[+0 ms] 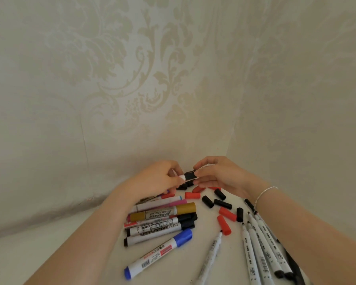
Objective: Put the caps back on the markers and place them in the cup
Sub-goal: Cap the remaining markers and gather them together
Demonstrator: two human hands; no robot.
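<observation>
My left hand pinches the white body of a marker at the back of the table. My right hand pinches the black cap sitting on that marker's end. Both hands meet above loose caps. Loose red caps and black caps lie scattered below the hands. A pile of capped markers, among them a gold one and a blue one, lies under my left forearm. Several uncapped white markers lie at the right. No cup is in view.
The white table meets a cream patterned curtain close behind the hands. A bracelet circles my right wrist. One uncapped thin marker lies alone near the front centre.
</observation>
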